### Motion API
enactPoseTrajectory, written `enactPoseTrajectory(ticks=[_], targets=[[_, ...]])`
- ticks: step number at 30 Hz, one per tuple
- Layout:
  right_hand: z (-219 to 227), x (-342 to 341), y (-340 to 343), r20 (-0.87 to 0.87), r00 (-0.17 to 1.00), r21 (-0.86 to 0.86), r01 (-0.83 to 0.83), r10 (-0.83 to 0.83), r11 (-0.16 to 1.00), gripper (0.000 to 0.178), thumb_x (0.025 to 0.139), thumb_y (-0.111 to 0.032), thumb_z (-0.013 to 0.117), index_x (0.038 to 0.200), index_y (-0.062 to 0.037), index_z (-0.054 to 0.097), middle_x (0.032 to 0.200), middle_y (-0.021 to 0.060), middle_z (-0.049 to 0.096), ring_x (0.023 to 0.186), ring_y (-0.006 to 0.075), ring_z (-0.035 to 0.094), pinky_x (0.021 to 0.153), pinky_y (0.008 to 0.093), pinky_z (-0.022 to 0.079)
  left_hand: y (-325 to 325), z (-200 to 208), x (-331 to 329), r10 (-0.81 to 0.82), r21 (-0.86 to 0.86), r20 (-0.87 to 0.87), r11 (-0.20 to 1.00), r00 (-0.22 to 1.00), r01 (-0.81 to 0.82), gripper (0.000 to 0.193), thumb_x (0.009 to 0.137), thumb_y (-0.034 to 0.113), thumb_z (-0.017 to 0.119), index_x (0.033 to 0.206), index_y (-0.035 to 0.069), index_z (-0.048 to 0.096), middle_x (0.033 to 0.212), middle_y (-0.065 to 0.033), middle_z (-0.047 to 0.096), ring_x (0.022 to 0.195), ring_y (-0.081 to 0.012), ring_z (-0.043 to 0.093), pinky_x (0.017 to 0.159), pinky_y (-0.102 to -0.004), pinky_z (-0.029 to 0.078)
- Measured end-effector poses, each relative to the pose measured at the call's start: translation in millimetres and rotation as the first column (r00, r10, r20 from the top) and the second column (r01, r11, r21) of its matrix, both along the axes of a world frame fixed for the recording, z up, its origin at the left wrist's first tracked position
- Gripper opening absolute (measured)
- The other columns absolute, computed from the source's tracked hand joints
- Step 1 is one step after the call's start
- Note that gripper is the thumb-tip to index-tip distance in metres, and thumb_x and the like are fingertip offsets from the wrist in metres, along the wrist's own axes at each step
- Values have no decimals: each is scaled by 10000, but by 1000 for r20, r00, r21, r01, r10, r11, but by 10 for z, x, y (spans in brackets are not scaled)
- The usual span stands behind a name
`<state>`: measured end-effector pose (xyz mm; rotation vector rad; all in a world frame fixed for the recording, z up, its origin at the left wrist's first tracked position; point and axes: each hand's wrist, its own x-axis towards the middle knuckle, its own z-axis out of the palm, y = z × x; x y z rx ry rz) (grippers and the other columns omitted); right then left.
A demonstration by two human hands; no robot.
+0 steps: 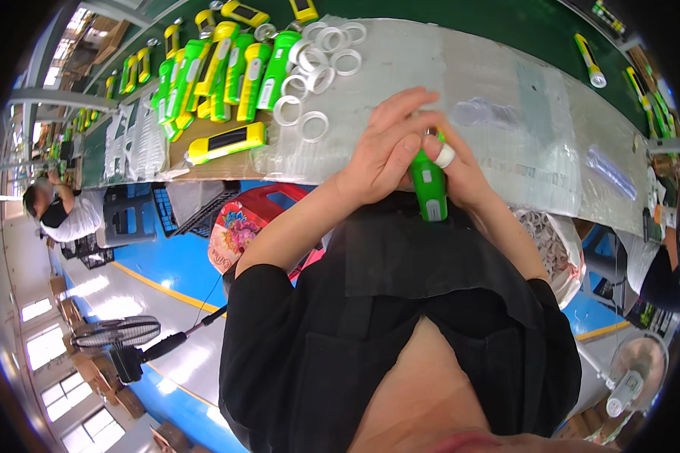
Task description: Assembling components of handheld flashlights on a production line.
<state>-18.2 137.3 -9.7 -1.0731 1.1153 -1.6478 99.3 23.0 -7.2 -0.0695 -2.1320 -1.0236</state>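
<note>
A green flashlight [429, 185] is held upright in front of my chest, its head end away from me and hidden among the fingers. My right hand [467, 164] wraps its right side near the head. A small white band or cap [445, 157] shows at that hand's finger; which it is I cannot tell. My left hand [385, 151] closes over the head end from the left, thumb against it and fingers reaching across the top. To the left on the table lies a pile of green and yellow flashlights [217, 72], beside several loose white rings [312, 127].
A single yellow flashlight [227, 143] lies near the table's front edge. Clear plastic film covers the worktable [400, 53]; a plastic sleeve [610, 172] lies at right. A bag of grey parts [544, 241] stands right of me, a red stool [238, 226] left. Fans and co-workers are around.
</note>
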Motion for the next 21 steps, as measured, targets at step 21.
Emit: enactPoseTrajectory(ticks=[21], targets=[[-20,-294,-575,12,1000,-153,21,-19,988,349,951,-176,571,1255,-38,469,924,86,609,770,152,613,662,295,520,-584,623,11,69,1,-3,998,998,-69,220,718,64,828,874,93,676,1143,-98,592,1004,-230,637,827,-303,518]])
